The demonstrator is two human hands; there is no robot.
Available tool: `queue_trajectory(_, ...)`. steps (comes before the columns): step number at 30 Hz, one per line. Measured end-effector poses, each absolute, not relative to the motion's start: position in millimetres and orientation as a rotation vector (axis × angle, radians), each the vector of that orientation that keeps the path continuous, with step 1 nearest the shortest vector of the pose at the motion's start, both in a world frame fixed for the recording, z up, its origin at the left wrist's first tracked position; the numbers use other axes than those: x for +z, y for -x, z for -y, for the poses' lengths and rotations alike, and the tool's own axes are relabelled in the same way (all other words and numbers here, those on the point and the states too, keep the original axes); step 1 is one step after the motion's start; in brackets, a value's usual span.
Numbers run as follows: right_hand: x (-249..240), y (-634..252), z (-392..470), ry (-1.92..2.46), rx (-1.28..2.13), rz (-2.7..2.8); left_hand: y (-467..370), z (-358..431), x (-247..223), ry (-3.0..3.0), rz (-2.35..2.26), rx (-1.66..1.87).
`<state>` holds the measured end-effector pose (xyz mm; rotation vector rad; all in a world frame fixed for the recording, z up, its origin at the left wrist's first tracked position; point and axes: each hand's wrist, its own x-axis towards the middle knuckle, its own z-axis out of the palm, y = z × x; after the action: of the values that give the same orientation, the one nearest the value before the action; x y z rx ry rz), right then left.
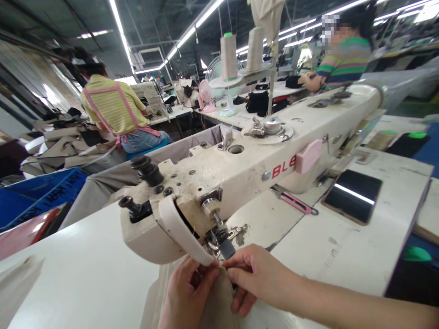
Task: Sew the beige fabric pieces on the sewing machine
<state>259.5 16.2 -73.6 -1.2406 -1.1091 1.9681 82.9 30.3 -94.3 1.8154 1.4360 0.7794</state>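
A beige piece of fabric (217,301) lies under the needle end of a cream-coloured sewing machine (185,183). My left hand (187,292) pinches the fabric's edge between thumb and fingers, just below the white cover of the machine head. Close by on the right, my right hand (252,278) grips the same edge with thumb and forefinger, its other fingers curled under. The needle and presser foot are mostly hidden behind the cover and my fingers.
A phone (353,195) and a pink-handled cutter (297,201) lie on the machine table (343,256). Thread cones (228,57) stand behind the arm. One person (116,107) sits at the back left, another (343,55) at the back right. Blue crates (41,196) stand left.
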Motion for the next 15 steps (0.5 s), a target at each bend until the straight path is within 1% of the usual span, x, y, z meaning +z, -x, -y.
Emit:
queue_trajectory(3, -67.5, -260.2, -16.7, 1.243, 1.938, 1.143, -80.4, -29.8, -94.0, -1.723, -1.375, 0.809)
queue_trajectory(7, -68.2, -259.2, -16.7, 1.27, 1.868, 1.218, -80.2, -29.4, -94.1, -1.415, -1.408, 0.903)
queue_trajectory(13, -79.7, -255.8, -16.0, 1.298, 1.764, 1.222, -85.3, -33.7, -96.3, -1.811, -1.382, 0.786)
queue_trajectory(15, -80.2, -255.1, -15.5, 1.288, 1.772, 1.217, -87.7, -32.7, -97.8, -1.841, -1.434, 0.781)
